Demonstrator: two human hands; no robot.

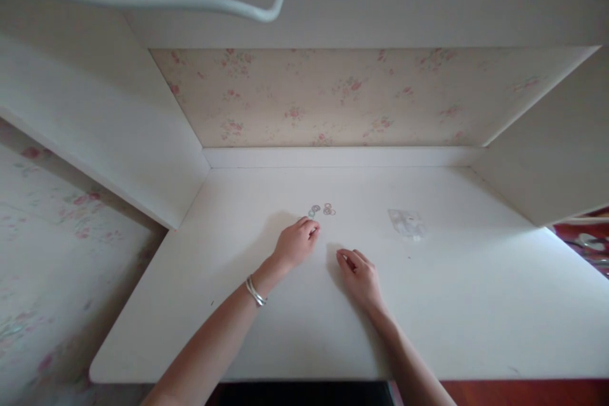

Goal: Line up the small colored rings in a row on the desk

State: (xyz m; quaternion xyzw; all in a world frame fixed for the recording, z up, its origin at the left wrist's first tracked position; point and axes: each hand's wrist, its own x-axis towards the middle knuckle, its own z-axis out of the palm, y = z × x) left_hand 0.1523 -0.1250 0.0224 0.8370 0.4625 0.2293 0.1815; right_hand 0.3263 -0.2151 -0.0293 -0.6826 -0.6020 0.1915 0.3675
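Several small thin rings lie in two little clusters on the white desktop. My left hand, with a silver bangle at its wrist, is just in front of the left cluster. Its fingers are curled closed, and whatever may be between them is hidden. Closer to me and to the right, my right hand is low over the desk, thumb and fingers pinched together. Anything in that pinch is too small to make out. A clear plastic bag rests on the desk to the right of both hands.
The white desk has side panels and a low back strip. Above hangs a white cable under a shelf. Reddish items show beyond the desk's right edge.
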